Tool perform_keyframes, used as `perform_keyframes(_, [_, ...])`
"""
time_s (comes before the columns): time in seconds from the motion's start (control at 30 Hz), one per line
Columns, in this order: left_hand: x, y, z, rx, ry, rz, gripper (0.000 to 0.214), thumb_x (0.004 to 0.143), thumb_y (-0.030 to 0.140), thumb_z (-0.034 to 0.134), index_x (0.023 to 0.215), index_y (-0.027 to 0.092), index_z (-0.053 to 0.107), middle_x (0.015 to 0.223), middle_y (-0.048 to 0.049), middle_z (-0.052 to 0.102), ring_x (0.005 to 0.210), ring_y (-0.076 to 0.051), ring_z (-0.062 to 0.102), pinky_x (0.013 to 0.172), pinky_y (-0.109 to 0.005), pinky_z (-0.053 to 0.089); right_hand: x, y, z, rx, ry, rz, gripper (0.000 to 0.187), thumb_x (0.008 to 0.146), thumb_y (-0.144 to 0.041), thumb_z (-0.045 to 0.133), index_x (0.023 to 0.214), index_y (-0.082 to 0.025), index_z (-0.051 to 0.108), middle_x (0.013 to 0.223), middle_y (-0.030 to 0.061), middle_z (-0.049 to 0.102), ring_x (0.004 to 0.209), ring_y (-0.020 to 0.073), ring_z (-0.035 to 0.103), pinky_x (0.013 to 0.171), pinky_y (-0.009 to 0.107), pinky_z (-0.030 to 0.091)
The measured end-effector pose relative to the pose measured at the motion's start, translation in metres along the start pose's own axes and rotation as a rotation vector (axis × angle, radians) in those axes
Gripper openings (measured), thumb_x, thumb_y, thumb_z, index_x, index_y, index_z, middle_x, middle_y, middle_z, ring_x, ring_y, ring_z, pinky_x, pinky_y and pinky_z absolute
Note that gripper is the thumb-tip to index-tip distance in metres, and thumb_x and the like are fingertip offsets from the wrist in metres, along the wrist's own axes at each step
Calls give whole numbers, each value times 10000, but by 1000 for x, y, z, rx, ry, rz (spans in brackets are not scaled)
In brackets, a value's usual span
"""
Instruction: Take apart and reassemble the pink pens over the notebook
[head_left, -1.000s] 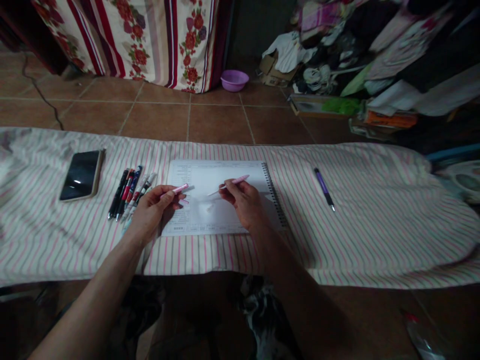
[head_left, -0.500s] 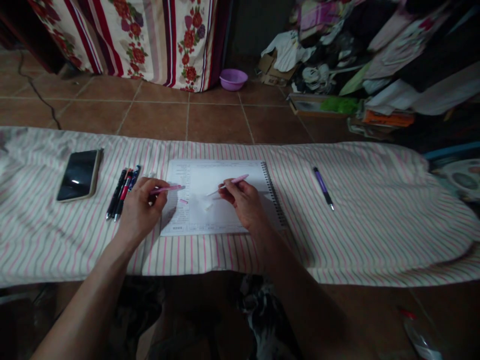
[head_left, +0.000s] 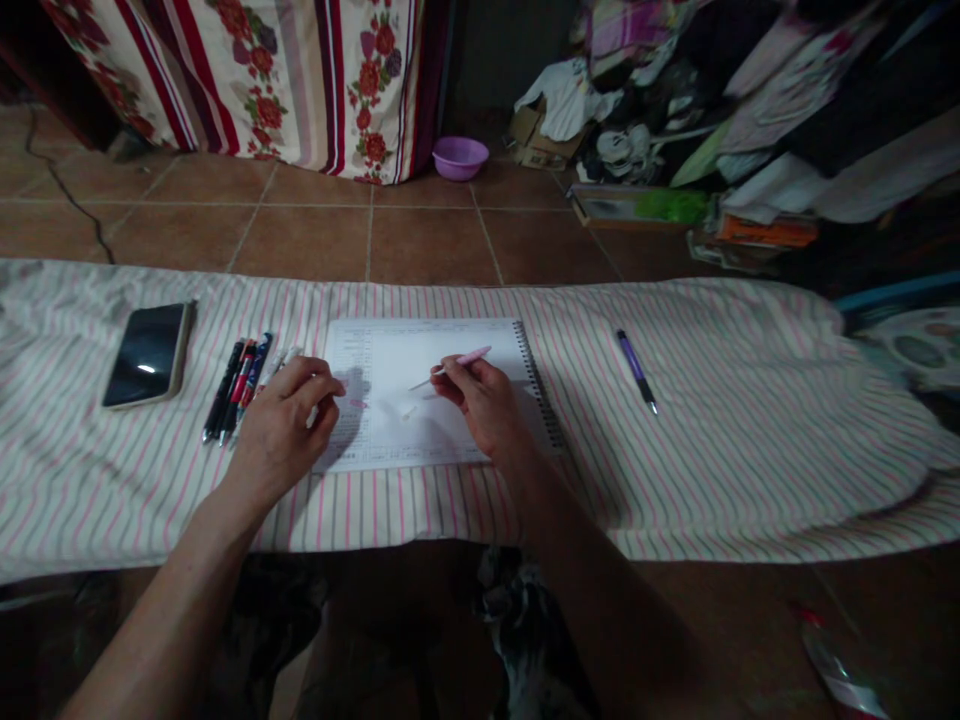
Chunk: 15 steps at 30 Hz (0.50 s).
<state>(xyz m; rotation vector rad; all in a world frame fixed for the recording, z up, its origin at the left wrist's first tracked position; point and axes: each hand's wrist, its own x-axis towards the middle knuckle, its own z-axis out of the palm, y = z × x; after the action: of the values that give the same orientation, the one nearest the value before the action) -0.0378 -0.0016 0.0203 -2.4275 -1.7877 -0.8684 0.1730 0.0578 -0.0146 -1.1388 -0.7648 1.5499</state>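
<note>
My right hand [head_left: 484, 400] pinches a pink pen part [head_left: 474, 356] above the open spiral notebook [head_left: 442, 450]; a thin refill points left from beneath its fingers. My left hand [head_left: 289, 410] is closed over the notebook's left edge, its fingertips curled together. What it holds, if anything, is hidden. On the page between the hands lie a small pink piece [head_left: 358, 403] and a small whitish piece [head_left: 409, 412]. Beside my left hand several pens [head_left: 236, 390] lie in a group, partly covered by it.
A phone [head_left: 148, 355] rests at the left on the striped cloth [head_left: 750, 420]. To the notebook's right lies a purple pen [head_left: 637, 372]. Beyond the table, a purple basin [head_left: 460, 158] stands on the tiled floor. A plastic bottle [head_left: 840, 660] lies at lower right.
The pink pen barrel that stuck out of my left hand no longer shows, and that hand has turned with its fingers curled. My right hand keeps its pen part, nearly still.
</note>
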Motion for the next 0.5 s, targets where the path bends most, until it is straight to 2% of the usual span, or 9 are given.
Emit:
perform_keyframes(0.17, [0, 0, 3, -80, -19, -156, 269, 786, 144, 456, 1032, 195, 552, 952, -53, 578, 689, -142, 580, 670, -281, 484, 0, 0, -1, 5, -15, 4, 214, 616, -330, 740, 681, -165, 620, 718, 5, 642, 657, 101, 595, 702, 262, 526])
perform_keyframes(0.33, [1, 1, 1, -135, 25, -239, 205, 777, 194, 489, 976, 199, 539, 919, -47, 572, 709, -152, 584, 613, -258, 479, 0, 1, -1, 9, -18, 5, 229, 609, -337, 748, 685, -164, 618, 716, 2, 643, 653, 97, 596, 698, 255, 529])
perform_keyframes(0.5, [1, -1, -1, -95, 26, -234, 138, 777, 199, 495, 904, 182, 544, 847, -39, 564, 623, -138, 548, 630, -289, 474, 0, 1, 0, 20, -16, -1, 231, 605, -332, 753, 678, -160, 618, 693, -3, 648, 639, 91, 597, 677, 243, 532])
